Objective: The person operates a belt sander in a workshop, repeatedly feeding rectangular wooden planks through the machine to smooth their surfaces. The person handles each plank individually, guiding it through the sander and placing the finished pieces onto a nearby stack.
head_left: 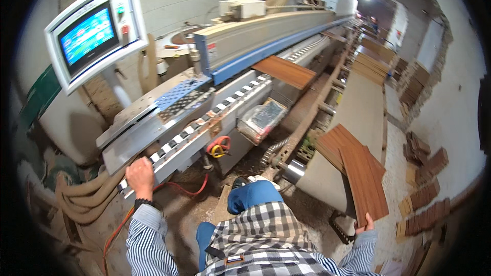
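Note:
My left hand [139, 176] rests on the near end of the long machine's conveyor track [204, 122], fingers curled over its edge. My right hand [366, 223] grips the near end of a brown wood-grain panel [364, 183], held low on my right. That panel overlaps a stack of similar brown panels [335, 143] lying on a long flat table [358, 107]. Another brown panel [284, 71] sits farther along the machine's track.
A tilted touch-screen console [92, 33] stands upper left. Beige hoses [87, 197] and an orange cable [179, 188] lie on the floor at left. Small stacks of wood pieces [424, 174] line the right wall. My blue-trousered knee [254, 194] is raised in front.

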Available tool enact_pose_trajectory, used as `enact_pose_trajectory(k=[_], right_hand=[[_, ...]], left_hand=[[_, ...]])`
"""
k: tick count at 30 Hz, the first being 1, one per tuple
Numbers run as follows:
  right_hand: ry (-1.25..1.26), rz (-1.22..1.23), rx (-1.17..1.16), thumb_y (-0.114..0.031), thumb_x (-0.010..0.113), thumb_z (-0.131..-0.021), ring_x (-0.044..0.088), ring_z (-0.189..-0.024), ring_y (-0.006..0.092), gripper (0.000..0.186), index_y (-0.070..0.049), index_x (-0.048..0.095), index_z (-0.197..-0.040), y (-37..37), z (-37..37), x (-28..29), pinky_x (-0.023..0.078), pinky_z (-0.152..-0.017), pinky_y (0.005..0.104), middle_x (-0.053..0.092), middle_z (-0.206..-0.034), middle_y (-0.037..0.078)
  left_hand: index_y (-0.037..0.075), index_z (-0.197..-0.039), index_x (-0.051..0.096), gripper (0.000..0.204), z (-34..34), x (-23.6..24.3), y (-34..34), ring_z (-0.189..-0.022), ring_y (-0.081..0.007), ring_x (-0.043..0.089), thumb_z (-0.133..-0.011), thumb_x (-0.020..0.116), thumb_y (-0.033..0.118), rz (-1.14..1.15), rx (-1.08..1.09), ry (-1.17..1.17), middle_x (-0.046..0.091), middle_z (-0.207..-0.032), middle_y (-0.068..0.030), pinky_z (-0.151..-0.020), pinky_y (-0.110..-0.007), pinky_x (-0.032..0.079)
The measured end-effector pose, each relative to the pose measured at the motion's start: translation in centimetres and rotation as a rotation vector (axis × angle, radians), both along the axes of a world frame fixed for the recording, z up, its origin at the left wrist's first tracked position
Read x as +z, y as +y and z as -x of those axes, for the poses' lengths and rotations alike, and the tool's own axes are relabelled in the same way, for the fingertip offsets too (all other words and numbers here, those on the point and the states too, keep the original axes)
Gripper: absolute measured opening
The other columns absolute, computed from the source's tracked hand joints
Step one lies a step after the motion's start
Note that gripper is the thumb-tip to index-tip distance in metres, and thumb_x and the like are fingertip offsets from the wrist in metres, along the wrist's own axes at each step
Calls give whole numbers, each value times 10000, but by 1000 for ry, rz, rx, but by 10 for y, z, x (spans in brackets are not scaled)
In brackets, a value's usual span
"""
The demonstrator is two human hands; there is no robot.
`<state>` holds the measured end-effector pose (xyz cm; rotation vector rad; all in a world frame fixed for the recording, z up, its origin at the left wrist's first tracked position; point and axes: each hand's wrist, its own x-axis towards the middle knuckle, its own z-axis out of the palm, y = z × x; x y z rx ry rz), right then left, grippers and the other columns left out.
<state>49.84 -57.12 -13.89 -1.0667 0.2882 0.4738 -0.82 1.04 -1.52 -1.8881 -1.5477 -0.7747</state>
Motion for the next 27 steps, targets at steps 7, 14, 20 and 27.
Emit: enact_pose_trajectory(k=[7,14,20,27], right_hand=[[-179,-132,264,-190,696,-674,566,-1004,240,591,-102,468,-1213,88,10,24,520,-759,446,587,-1121,61],[-113,-198,648,-185,664,-672,606,-934,308,520,-33,516,-1147,261,61,75,533,-753,461,609,-1071,120],[-48,-404,1012,-4,661,-719,595,-994,256,487,30,505,-1179,378,167,125,471,-911,407,607,-1071,130],[4,-350,1362,-211,679,-825,556,-1029,194,523,-18,446,-1252,429,256,122,511,-791,367,540,-1193,84]], left_hand=[[103,-620,592,275,-7,10,-7,-626,-245,587,-836,526,259,41,-15,-22,605,-638,-76,-615,-393,424],[93,-630,601,272,-8,13,-9,-634,-248,590,-836,520,251,63,-47,-56,611,-645,-81,-630,-394,424],[91,-618,599,248,-8,16,-11,-624,-249,587,-810,542,238,37,-59,-75,611,-640,-86,-631,-393,425],[93,-625,606,253,-4,11,-9,-656,-247,594,-814,531,243,60,-49,-70,617,-656,-81,-647,-389,427]])
